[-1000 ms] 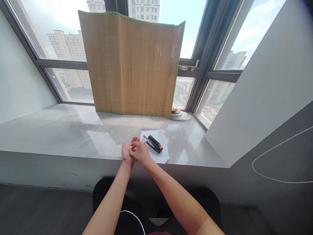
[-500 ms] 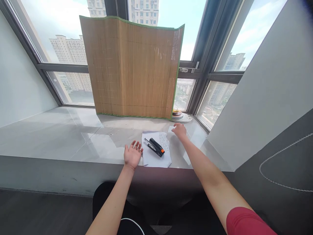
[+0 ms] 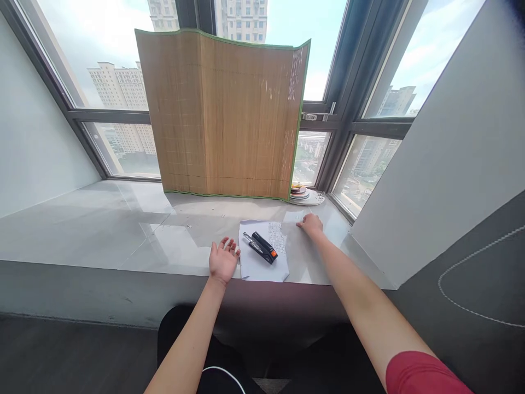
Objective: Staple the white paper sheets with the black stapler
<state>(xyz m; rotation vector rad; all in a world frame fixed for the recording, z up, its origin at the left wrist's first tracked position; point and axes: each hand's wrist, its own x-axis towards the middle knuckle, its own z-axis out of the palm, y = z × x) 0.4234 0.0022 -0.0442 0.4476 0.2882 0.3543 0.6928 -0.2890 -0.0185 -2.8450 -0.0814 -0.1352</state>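
Observation:
A black stapler with an orange end lies on white sheets of paper, its two arms spread apart in a V. Handwriting covers the upper right of the top sheet. My left hand rests palm up by the left edge of the paper, fingers spread and loosely curled, holding nothing. To the right of the sheets, my right hand is low over the sill, its fingers bent and pinched together. Whatever is between those fingertips is too small to make out. Beside them is a pale patch, either thin paper or reflected light.
A bamboo mat with green edging leans upright against the window. Stacked plates stand at its lower right corner. The glossy tiled sill ends at a front edge above my legs. A beaded cord hangs at right.
My right hand has shifted a little to the right and downward, away from the mat's corner. My left hand, the stapler and the sheets stay in place.

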